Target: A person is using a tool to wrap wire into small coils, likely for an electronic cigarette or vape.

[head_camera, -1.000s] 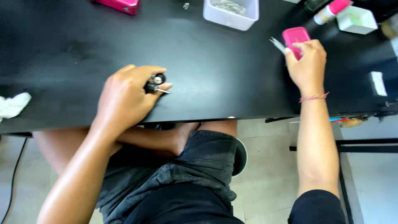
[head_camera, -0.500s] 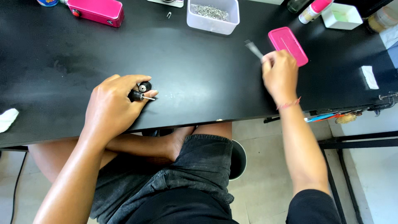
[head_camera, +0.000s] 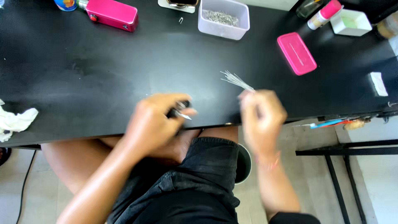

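Black table (head_camera: 103, 74) fills the upper frame; a seated person leans over its near edge, knees below.

Left hand (head_camera: 153, 124), lower centre: fingers curled tight around a small dark tool (head_camera: 178, 110), a metal tip poking out toward the right. Hand blurred; exact grip on the tip cannot be told.

Right hand (head_camera: 261, 118), right of centre: thumb and fingertips pinched shut on a bunch of thin wires (head_camera: 236, 79), which fan out up and left of the hand, above the table. Also blurred.

Around: clear tub (head_camera: 224, 18) of small metal pieces at top centre, pink lid (head_camera: 296, 53) at upper right, pink case (head_camera: 112, 13) at upper left, white box (head_camera: 350, 21) and a pink-capped bottle (head_camera: 323, 12) at far upper right, crumpled tissue (head_camera: 14, 120) at left edge.

Risks, as judged:
- Wires are splayed, held only at one end; a loose pinch could let some slide out and drop past the table edge to the floor.
- Both hands sit right at the near edge; tool or wires released there would likely fall into the lap.
- Fine ends could bend or prick a finger when brought to the tool tip.
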